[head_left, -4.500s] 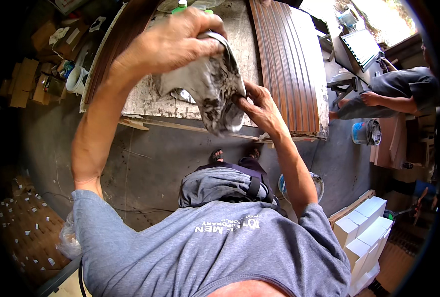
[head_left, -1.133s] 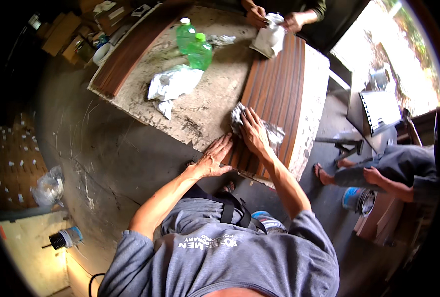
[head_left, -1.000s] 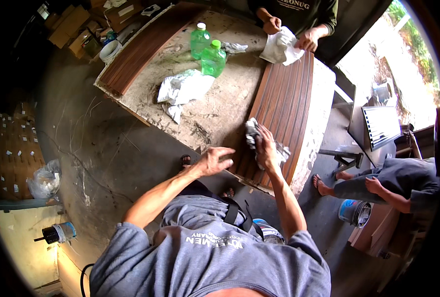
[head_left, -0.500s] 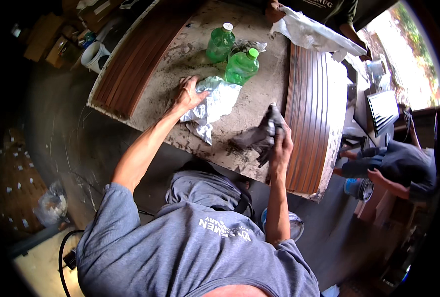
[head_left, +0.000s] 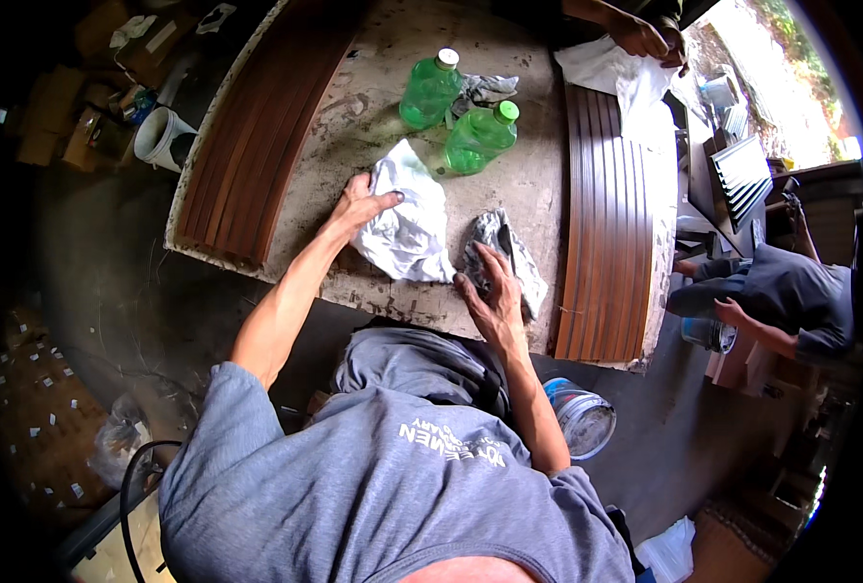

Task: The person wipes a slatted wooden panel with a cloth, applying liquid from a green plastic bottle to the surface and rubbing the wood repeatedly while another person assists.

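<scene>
Head view, the only one. White cloth (head_left: 407, 222) lies bunched on the worktable (head_left: 354, 97), near the edge closest to the wearer. Left hand (head_left: 363, 206) is at its left side: thumb laid over the top, fingers bent around the margin, a loose pinch on the fabric. Stained cloth (head_left: 497, 241), gray-black and crumpled, sits just right of it. Right hand (head_left: 494, 301) rests on the lower part of this one, fingers loosely spread and slightly bent, thumb apart, its tip by the white cloth's bottom corner. Cannot tell whether any fabric is pinched beneath.

Handling, by judgement: both cloths light, limp, nothing fragile; they should fold wherever pressed. White one seems thin and likely to drape when lifted; a margin or corner between thumb and fingers is the sure hold. Stained one looks clumped, perhaps damp, possibly slick and apt to mark skin; best gathered as a wad from above.

Around them: white-capped bottle (head_left: 430, 91) and green-capped bottle (head_left: 480, 141) stand beyond the white cloth; ribbed brown panel (head_left: 601, 233) lies right of the stained cloth, apart from it.
</scene>
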`<state>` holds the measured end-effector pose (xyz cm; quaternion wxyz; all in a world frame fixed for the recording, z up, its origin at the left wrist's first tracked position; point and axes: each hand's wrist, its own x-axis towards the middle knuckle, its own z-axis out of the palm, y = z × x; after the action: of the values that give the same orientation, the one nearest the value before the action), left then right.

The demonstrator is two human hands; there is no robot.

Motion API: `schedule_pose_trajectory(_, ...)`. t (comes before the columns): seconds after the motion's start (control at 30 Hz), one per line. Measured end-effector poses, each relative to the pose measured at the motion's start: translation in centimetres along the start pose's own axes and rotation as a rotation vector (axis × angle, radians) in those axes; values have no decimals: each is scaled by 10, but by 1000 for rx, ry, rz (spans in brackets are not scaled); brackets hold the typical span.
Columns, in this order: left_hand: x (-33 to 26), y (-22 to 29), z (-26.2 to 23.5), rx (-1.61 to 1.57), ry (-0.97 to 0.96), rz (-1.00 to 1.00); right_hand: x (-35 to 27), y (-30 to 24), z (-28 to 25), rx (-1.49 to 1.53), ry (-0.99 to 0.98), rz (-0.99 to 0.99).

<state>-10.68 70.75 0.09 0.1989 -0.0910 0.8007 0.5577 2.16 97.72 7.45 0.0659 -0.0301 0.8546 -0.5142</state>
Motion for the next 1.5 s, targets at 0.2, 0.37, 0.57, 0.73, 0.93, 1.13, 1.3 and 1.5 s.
schedule_pose_trajectory(0.2,-83,59,30,-315,-61,367,35,-1,42,1184,-233,311)
schedule_pose_trajectory(0.37,-138,104,69,389,-92,778,42,27,57,1609,85,411)
schedule_pose_trajectory(0.57,-155,138,52,191,150,775,31,41,29,1791,-17,-46)
schedule_pose_trajectory(0.73,-135,133,78,442,230,845,10,29,11,1901,4,-108)
schedule_pose_trajectory(0.93,-135,123,108,4,87,500,-16,26,-28,2231,-57,77)
schedule_pose_trajectory(1.13,-119,117,105,-332,210,488,-42,60,-56,1436,338,28)
schedule_pose_trajectory(1.3,-66,63,90,-232,361,455,-66,109,-69,1484,548,227)
schedule_pose_trajectory(1.5,37,44,33,126,462,366,-102,130,-76,1385,713,317)
